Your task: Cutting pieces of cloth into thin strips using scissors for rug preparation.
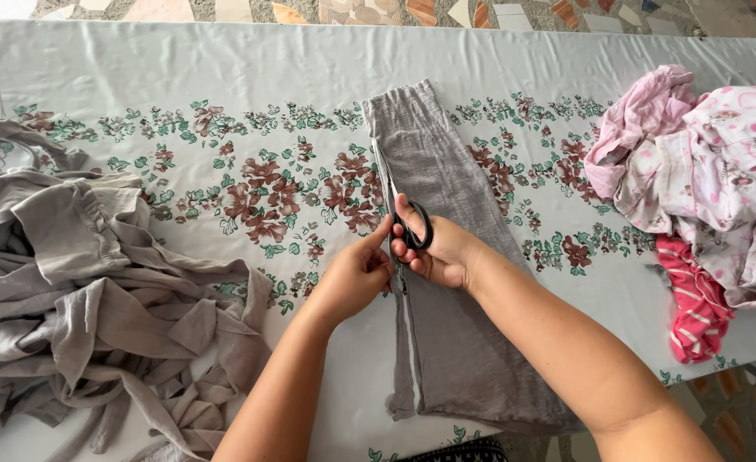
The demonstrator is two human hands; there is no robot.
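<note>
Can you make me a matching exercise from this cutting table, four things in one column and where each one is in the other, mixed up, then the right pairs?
Things:
1. scissors
2. grey folded cloth
3. heap of grey strips
4. pink clothes

Places:
A. piled at the table's left edge
B. heaped at the table's right edge
C. held in the right hand, blades along the cloth's left edge
D. flat in the middle of the flowered tablecloth, pinched by the left hand

Pairs: 1-C, 2-D, 3-A, 4-B

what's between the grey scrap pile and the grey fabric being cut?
Head view: only floral tablecloth lies between the scrap pile and the fabric; the left hand reaches over it.
</note>
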